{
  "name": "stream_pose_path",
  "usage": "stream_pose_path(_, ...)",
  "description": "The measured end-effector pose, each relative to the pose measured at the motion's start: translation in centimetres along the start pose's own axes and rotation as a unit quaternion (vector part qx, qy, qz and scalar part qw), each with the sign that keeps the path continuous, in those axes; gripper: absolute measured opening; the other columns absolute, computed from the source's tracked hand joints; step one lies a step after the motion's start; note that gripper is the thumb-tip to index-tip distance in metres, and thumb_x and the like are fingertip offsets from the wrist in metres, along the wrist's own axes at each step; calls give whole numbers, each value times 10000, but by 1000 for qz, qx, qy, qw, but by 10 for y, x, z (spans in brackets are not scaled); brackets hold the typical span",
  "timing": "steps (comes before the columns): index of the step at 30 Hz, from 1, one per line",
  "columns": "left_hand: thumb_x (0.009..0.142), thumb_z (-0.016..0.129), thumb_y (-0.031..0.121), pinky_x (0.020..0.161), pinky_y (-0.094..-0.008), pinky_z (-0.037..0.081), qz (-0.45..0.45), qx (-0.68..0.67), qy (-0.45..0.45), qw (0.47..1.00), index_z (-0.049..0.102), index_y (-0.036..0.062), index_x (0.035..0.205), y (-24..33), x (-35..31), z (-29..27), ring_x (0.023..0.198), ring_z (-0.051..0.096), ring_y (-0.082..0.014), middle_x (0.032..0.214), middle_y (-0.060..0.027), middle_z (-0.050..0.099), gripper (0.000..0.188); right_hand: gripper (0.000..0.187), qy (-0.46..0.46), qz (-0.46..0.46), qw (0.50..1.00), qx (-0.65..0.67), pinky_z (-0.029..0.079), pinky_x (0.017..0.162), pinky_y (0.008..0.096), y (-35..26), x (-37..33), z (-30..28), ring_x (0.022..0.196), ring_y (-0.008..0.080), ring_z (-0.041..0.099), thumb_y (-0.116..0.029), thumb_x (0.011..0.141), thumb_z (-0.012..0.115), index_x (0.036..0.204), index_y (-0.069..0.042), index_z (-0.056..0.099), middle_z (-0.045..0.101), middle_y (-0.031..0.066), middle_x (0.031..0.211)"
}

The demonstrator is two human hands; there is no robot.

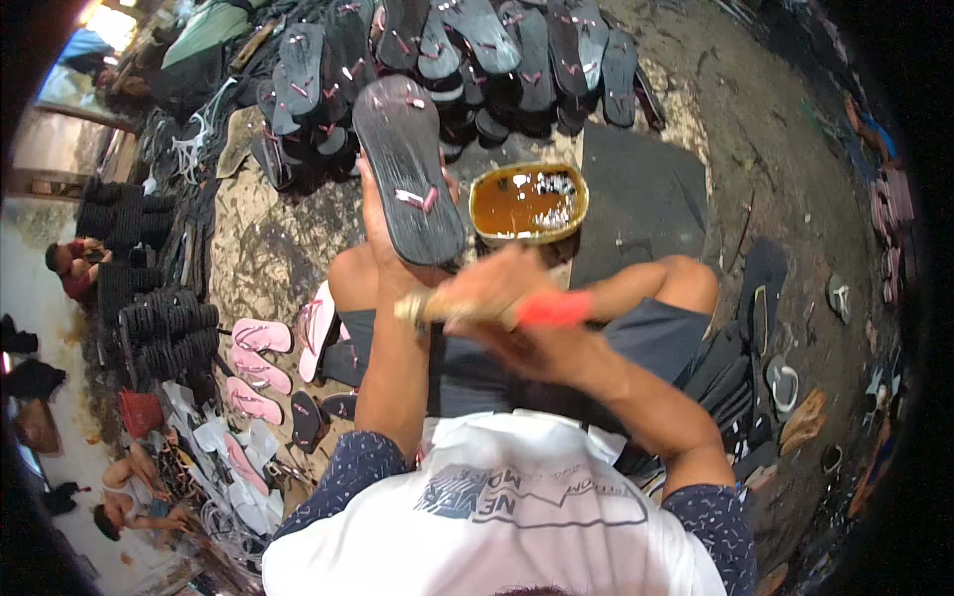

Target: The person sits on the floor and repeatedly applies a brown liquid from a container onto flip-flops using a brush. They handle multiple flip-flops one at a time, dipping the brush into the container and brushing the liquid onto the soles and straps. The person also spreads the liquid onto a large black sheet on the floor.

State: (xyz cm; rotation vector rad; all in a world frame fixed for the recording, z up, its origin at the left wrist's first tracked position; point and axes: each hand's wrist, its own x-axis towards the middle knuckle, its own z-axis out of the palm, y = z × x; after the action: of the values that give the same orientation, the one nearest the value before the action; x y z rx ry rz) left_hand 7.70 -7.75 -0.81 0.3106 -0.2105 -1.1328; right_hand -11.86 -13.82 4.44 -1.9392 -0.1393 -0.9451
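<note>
My left hand (376, 214) is wrapped around the edges of a black sandal sole (405, 159), tilted upright with one broad face toward me. Pink-and-white strap ends show on that face, which has wet-looking streaks. Over my lap, my right hand (502, 288) is closed on a brush (556, 308) with a red handle and a pale tan tip. The tip points left, across my left forearm in the picture. Motion blurs this hand and the brush. Beyond it stands an oblong tub (578, 226) of amber, glossy liquid that looks like glue.
Many similar black soles (487, 40) lie in overlapping rows at the far side. A dark flat sheet (641, 199) lies right of the tub. Pink flip-flops (260, 358) are at my left, near stacked black soles (164, 333). Two other people sit farther left.
</note>
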Motion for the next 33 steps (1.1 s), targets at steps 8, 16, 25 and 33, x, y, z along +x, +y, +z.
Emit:
stream_pose_path(8, 1066, 398, 482, 970, -474, 545, 4, -29, -72, 997, 522, 20, 1393, -40, -34, 28, 1130, 643, -340, 1307, -200, 620, 579, 239, 127, -26, 970, -206, 409, 682, 433, 93, 79, -43, 850, 334, 578, -265, 888, 732, 1012, -81, 643, 624, 118, 940)
stream_pose_path(16, 910, 531, 717, 857, -435, 514, 119, 8, 93, 988, 479, -63, 1378, 70, -18, 1, 961, 578, -329, 1230, -270, 596, 911, 225, 87, 138, 987, 7, 495, 915, 324, 8, 10, -8, 1012, 190, 641, -96, 944, 690, 1152, -18, 654, 682, 101, 1086)
stream_pose_path(25, 979, 571, 525, 1074, -576, 437, 75, -2, 339, 938, 381, 77, 1492, 212, -183, -194, 1282, 493, -439, 1438, -223, 475, 707, 294, 319, 291, 901, 29, 454, 941, 275, 57, -12, -72, 1026, 122, 590, -177, 983, 681, 1201, 13, 628, 671, 53, 1126)
stream_pose_path(33, 990, 617, 151, 825, -306, 584, 116, 338, 387, 850, 635, 50, 1229, 197, -175, -106, 955, 666, -147, 1089, -71, 698, 259, 311, 361, 327, 873, 31, 452, 961, 282, 78, -45, -95, 1054, 127, 587, -186, 989, 673, 1200, 39, 633, 667, 64, 1149)
